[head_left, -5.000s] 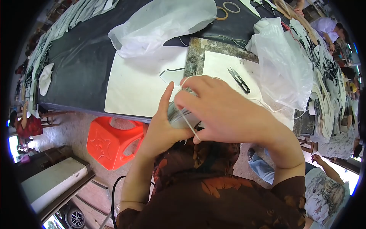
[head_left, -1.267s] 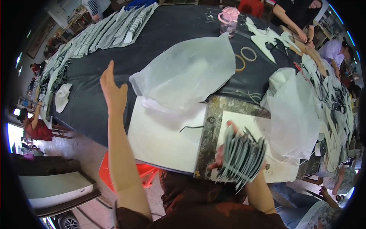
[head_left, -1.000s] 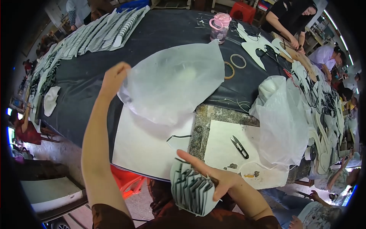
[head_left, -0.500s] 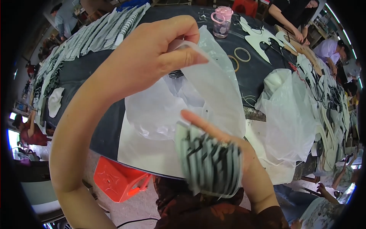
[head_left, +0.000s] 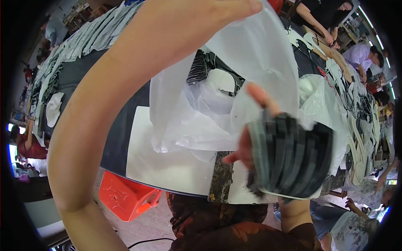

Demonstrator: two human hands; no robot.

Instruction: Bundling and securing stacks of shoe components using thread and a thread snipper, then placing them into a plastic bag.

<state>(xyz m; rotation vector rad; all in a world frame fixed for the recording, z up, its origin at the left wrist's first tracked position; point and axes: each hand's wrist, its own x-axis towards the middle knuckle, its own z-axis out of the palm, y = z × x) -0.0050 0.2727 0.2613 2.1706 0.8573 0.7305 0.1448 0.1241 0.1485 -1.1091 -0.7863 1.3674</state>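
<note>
High at the top edge, my left hand (head_left: 201, 25) is closed on the rim of a translucent white plastic bag (head_left: 176, 125), lifting its far side. Its fingertips are partly cut off by the frame. Through the bag's mouth I see black layered pieces (head_left: 199, 69) and a white curved piece (head_left: 221, 80). To the right of the bag's front, my right hand (head_left: 246, 142) grips a stack of layered black and pale cut pieces (head_left: 289, 157). The stack is blurred by motion and hides part of the hand.
A pale board (head_left: 167, 167) lies under the bag at the table's near edge. Another filled plastic bag (head_left: 316, 98) stands at right. Overlapping striped pieces (head_left: 88, 46) line the far left; white cut pieces (head_left: 356, 113) pile up at right. A red stool (head_left: 125, 194) stands below.
My left hand has risen, pulling the bag's rim up and opening its mouth. The right hand has moved right and slightly up with the stack, which has turned.
</note>
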